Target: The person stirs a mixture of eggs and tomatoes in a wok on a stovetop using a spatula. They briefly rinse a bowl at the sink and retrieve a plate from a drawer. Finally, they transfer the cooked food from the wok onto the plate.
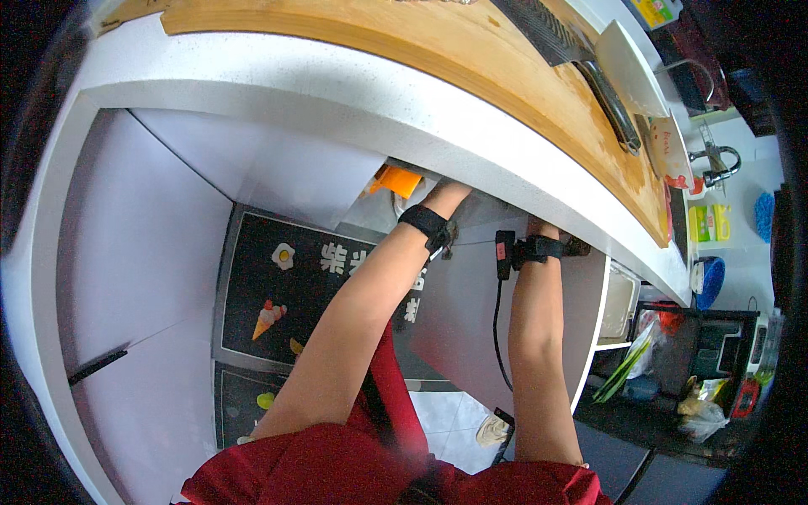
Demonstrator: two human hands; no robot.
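Note:
Both my hands are out of view, hidden beneath the front edge of a white countertop (391, 101). Only my forearms and wrists show, each with a black strap. The left wrist strap (424, 224) is close to an orange object (399, 181) inside the open cabinet below the counter. My right wrist strap (541, 249) carries a small black device (503, 254) with a cable running down. A pale cabinet door panel (467, 309) stands between and behind my forearms. What my fingers touch cannot be seen.
Above lies a wooden cutting board (442, 47) with a wet cleaver (609, 104) and a white bowl (631, 69). A faucet (723, 170) and a yellow-green bottle (710, 222) stand at right. Spring onions (625, 369) lie on a lower surface. A dark printed mat (271, 271) covers the floor.

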